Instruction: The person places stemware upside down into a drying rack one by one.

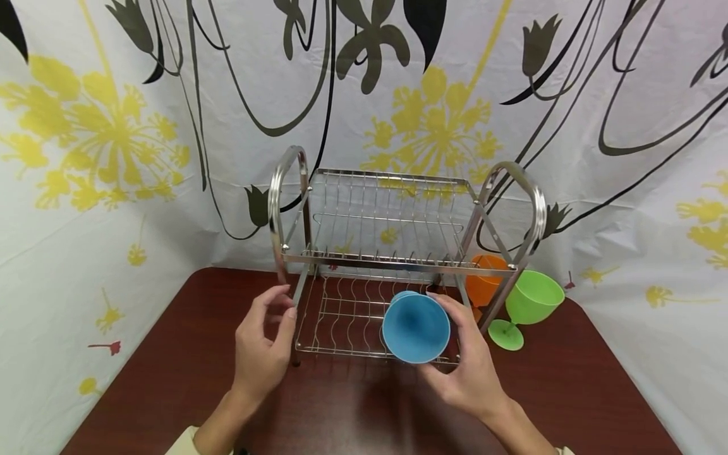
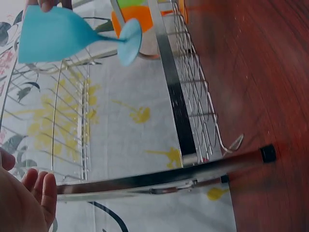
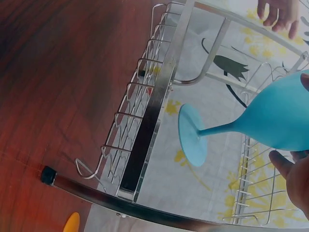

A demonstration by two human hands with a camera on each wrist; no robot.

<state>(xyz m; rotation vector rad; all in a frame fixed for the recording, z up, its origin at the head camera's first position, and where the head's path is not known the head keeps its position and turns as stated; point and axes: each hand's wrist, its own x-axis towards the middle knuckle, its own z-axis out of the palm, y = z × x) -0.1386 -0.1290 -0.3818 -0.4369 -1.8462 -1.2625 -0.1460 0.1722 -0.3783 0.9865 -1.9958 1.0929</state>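
Observation:
My right hand point(image 1: 469, 366) grips a blue goblet point(image 1: 416, 328) by its bowl, thumb on one side and fingers on the other, in front of the dish rack's lower tier. In the right wrist view the goblet's stem and round foot point(image 3: 192, 135) point toward the rack. My left hand point(image 1: 263, 344) holds nothing; its fingers are loosely bent beside the rack's left front post. The two-tier metal dish rack point(image 1: 398, 265) stands on the table between and beyond the hands.
A green goblet point(image 1: 531, 300) stands on the dark red wooden table point(image 1: 188, 354) right of the rack. An orange goblet point(image 1: 483, 281) is partly hidden behind the rack's right post. Patterned white cloth point(image 1: 227, 95) hangs behind and at both sides.

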